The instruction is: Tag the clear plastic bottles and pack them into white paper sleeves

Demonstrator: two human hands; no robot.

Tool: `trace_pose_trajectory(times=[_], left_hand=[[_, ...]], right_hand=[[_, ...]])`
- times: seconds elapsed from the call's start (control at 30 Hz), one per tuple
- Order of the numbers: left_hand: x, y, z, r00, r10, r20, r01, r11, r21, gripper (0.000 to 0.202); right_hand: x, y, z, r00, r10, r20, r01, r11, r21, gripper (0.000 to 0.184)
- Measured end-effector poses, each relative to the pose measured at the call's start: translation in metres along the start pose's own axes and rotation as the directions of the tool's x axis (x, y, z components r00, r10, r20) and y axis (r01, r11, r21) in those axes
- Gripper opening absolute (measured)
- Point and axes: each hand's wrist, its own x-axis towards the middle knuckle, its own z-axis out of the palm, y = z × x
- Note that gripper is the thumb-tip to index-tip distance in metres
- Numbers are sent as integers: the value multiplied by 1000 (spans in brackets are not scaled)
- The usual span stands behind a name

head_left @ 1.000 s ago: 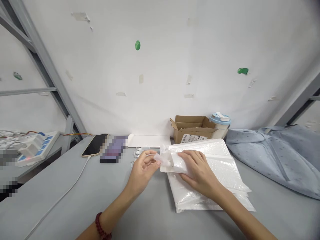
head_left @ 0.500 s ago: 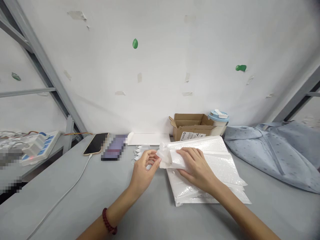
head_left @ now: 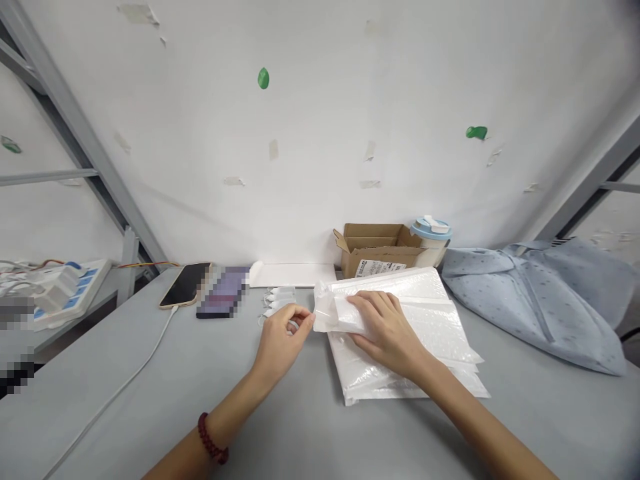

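Observation:
A white bubble mailer (head_left: pixel 345 319) lies across the stack of bubble mailers (head_left: pixel 440 327), its flap end pointing left. My right hand (head_left: pixel 387 327) rests over it with the fingers curled, gripping it against the stack. At the left edge of its flap (head_left: pixel 325 313), thumb and fingers of my left hand (head_left: pixel 284 337) are pinched together, the tips touching the corner. A translucent, crinkled piece shows at the upper part of the flap. Just beyond my left hand lie several small white tags with strings (head_left: pixel 278 299).
Behind the stack stand an open cardboard box (head_left: pixel 380 257) and a cup with a blue lid (head_left: pixel 433 237). A white flat packet (head_left: pixel 295 275) lies by the wall. Left are a phone (head_left: pixel 185 287) on a white cable, a purple-screened device (head_left: pixel 223 293) and a power strip (head_left: pixel 75 293). Right is blue-grey fabric (head_left: pixel 530 307).
The whole view has shifted slightly. My left hand's fingers have drawn closer together at the flap edge, and the flap looks flatter and straighter. My right hand stays on the mailer.

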Motion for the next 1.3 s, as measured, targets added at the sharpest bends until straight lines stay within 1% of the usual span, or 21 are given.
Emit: trace_pose_trajectory(times=[0.1, 0.17, 0.23, 0.3, 0.33, 0.37, 0.4, 0.43, 0.5, 0.57, 0.6, 0.63, 0.7, 0.77, 0.83, 0.9, 0.97, 1.07, 1.1, 1.17, 1.3], left_hand=[[-2, 3, 1, 998, 43, 53, -43, 999, -5, 25], [-6, 6, 2, 985, 89, 150, -91, 996, 4, 35], [-10, 9, 3, 951, 109, 289, -120, 993, 20, 46], [-14, 11, 4, 897, 119, 425, -146, 989, 30, 52], [-15, 11, 3, 876, 120, 468, -150, 988, 29, 53], [-14, 11, 2, 869, 111, 483, -138, 990, 22, 54], [-12, 11, 0, 878, 95, 470, -114, 993, 13, 54], [-9, 9, -3, 900, 74, 430, -86, 996, 9, 53], [0, 4, -12, 955, 19, 295, -33, 999, 43, 48], [9, -2, -22, 986, -22, 167, -5, 987, 160, 38], [13, -5, -26, 989, -40, 141, 4, 970, 243, 34], [15, -7, -30, 988, -67, 139, 17, 943, 334, 31], [17, -12, -33, 971, -135, 195, 22, 871, 491, 26], [15, -15, -32, 944, -184, 274, -1, 829, 560, 20], [13, -16, -30, 923, -186, 338, -23, 849, 528, 18], [13, -15, -30, 917, -176, 358, -6, 892, 453, 18], [15, -11, -32, 930, -171, 327, 34, 922, 385, 20], [18, -4, -40, 960, -143, 241, 75, 959, 272, 20], [18, -1, -43, 966, -122, 229, 69, 972, 226, 20], [18, 3, -46, 967, -69, 247, 33, 989, 147, 19], [15, 5, -42, 949, 38, 311, -77, 991, 112, 16]], right_hand=[[0, 0, 0, 1000, -3, -2, 3, 1000, 1, 44], [0, -1, 1, 1000, -4, -7, 4, 1000, -5, 44], [0, -1, 1, 1000, -4, -9, 4, 1000, -13, 45], [0, -1, 2, 1000, -7, -10, 7, 1000, -20, 45], [0, -1, 2, 1000, -8, -8, 8, 1000, -22, 45], [0, -1, 2, 1000, -10, -5, 9, 1000, -21, 45], [0, 0, 1, 1000, -9, -1, 9, 1000, -20, 45], [0, 0, 1, 1000, -7, 5, 7, 1000, -17, 45], [0, 1, 0, 1000, 3, 15, -3, 1000, -13, 46], [0, 2, -1, 1000, 17, 21, -17, 1000, -13, 46], [0, 2, -1, 999, 24, 25, -24, 1000, -14, 47], [0, 2, -2, 999, 30, 29, -29, 999, -17, 47], [0, 1, -2, 998, 39, 41, -38, 999, -27, 48], [1, 1, -3, 998, 46, 50, -44, 998, -42, 49], [1, 1, -3, 997, 55, 52, -52, 997, -58, 50], [0, 2, -3, 997, 65, 49, -62, 996, -71, 50], [0, 3, -2, 996, 74, 45, -70, 994, -79, 50], [-1, 4, -1, 997, 71, 36, -68, 994, -85, 49], [-1, 5, -1, 997, 67, 36, -64, 994, -87, 48], [-1, 5, 0, 997, 63, 38, -60, 994, -91, 47], [-1, 4, 0, 998, 46, 30, -43, 996, -80, 47]])
